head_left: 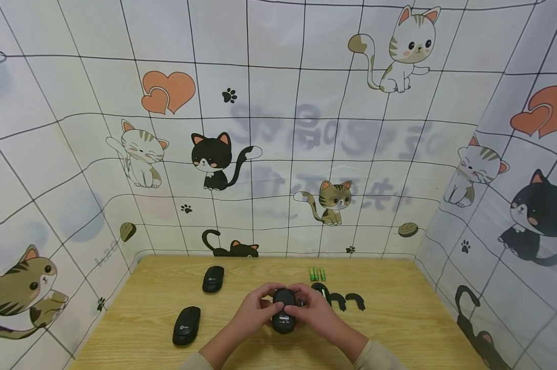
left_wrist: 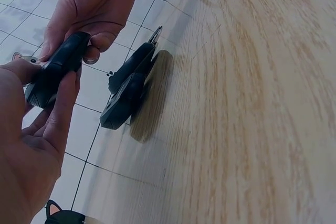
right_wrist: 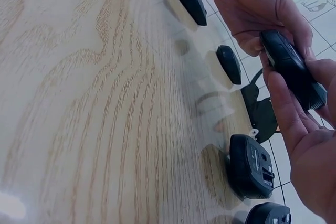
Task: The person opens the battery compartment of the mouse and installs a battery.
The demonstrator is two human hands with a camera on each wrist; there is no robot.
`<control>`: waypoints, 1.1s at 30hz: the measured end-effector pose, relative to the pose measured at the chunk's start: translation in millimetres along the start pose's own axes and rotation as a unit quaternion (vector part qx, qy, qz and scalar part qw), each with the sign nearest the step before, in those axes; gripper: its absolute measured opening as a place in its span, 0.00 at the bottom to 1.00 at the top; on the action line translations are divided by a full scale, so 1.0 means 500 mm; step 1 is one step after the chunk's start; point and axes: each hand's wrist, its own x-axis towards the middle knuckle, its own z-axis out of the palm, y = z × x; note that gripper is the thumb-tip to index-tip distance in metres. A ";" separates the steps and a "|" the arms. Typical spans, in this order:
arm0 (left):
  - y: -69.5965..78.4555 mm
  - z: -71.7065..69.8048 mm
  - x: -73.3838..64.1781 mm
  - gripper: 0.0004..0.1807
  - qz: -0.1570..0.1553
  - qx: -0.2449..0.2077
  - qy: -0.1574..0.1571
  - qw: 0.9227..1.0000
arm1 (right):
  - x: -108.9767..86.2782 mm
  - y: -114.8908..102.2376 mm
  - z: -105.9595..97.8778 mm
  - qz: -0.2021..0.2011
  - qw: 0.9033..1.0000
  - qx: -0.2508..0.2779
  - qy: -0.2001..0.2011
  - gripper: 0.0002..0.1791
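Both hands hold one black computer mouse (head_left: 284,321) above the front middle of the table, its labelled underside facing up. My left hand (head_left: 257,311) grips its left side, the thumb lying across the underside. From the other side my right hand (head_left: 316,311) grips it, its thumb also on the underside. In the left wrist view the mouse (left_wrist: 58,69) appears edge-on between the fingers of the two hands. The right wrist view shows the mouse (right_wrist: 291,69) tilted, with fingers beneath and thumbs on top.
Two black mice (head_left: 213,279) (head_left: 186,326) lie on the table's left. Right of the hands are a partly hidden black rounded piece (head_left: 320,289) and two black arch-shaped pieces (head_left: 337,300) (head_left: 355,300). Green batteries (head_left: 317,274) lie behind them. Cat-print sheeting (head_left: 278,144) surrounds the wooden table (head_left: 398,318).
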 end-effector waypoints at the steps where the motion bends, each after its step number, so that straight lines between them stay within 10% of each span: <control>1: 0.000 0.000 0.000 0.20 0.000 0.000 0.000 1.000 | 0.001 0.000 0.000 0.000 1.000 -0.001 0.000 0.28; 33: 0.000 -0.004 0.002 0.21 0.001 0.007 -0.010 1.000 | 0.003 -0.004 0.003 -0.027 0.999 -0.032 0.017 0.24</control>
